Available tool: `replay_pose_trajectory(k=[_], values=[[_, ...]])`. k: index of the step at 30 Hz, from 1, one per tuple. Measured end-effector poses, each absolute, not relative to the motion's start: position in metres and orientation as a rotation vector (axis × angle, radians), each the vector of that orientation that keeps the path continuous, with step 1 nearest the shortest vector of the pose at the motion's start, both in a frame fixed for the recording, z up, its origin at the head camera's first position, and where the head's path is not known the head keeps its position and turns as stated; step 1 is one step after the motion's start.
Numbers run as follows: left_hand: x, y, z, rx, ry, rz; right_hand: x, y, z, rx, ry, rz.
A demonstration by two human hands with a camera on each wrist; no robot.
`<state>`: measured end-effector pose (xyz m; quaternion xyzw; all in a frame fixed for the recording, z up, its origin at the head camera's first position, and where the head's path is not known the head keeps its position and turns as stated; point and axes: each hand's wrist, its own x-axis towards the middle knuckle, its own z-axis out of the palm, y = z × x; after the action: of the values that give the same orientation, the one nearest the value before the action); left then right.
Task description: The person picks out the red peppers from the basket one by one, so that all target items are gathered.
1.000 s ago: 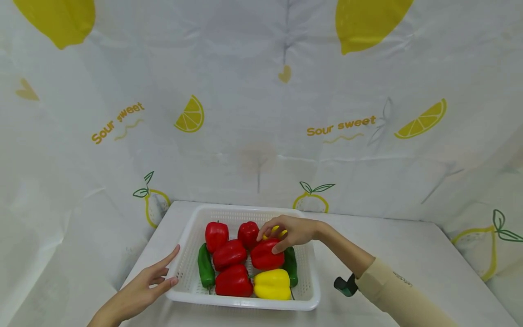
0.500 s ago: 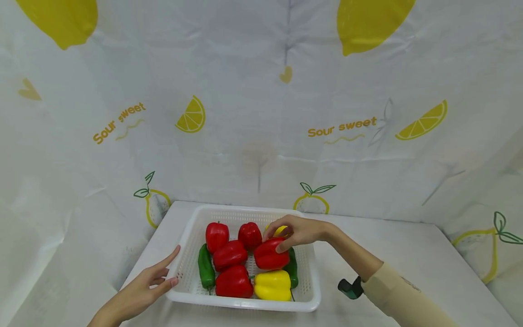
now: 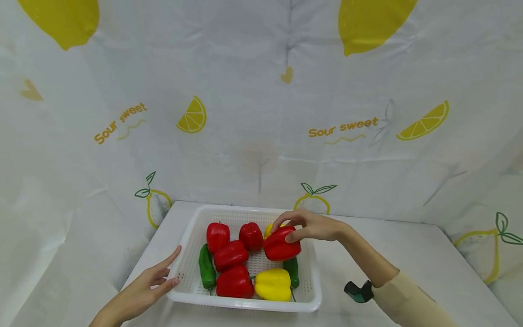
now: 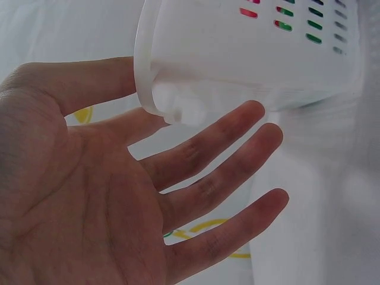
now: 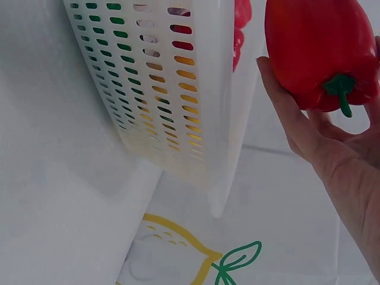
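Red pepper (image 3: 281,244) now lifted above basket (image 3: 312,277) in right hand (image 3: 312,225), left hand (image 3: 143,290) relaxed at rim

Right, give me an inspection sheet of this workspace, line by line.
Surface: white table, covered in plain white cloth.
Job's things: red pepper lifted above the white perforated basket; four more red peppers, two yellow and two long green ones lie inside.
Clutter: nothing seen.
Hands: right hand grips the lifted red pepper; left hand rests flat, fingers straight, against the basket's near left corner.
Cables: nothing seen; a dark green wrist mount sits on the right forearm.
Surroundings: white backdrop printed with lemons and "Sour sweet".
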<state>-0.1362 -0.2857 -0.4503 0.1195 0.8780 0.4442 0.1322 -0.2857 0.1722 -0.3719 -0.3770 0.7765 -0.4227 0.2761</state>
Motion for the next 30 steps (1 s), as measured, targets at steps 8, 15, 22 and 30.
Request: replay_pose_trajectory(k=[8,15,22,30], values=[[-0.135,-0.285,-0.450,0.335,2.546,1.288,-0.277,0.186,-0.363,-1.044,2.097,-1.245],[-0.136,-0.285,-0.450,0.360,2.547,1.286,-0.268,0.192,-0.359,-1.005,2.143,-1.333],[-0.136,-0.286,-0.451,0.398,2.534,1.306,-0.262,0.200,-0.359,-1.005,2.152,-1.427],[-0.136,-0.286,-0.451,0.373,2.545,1.294,-0.257,0.207,-0.361,-1.032,2.174,-1.483]])
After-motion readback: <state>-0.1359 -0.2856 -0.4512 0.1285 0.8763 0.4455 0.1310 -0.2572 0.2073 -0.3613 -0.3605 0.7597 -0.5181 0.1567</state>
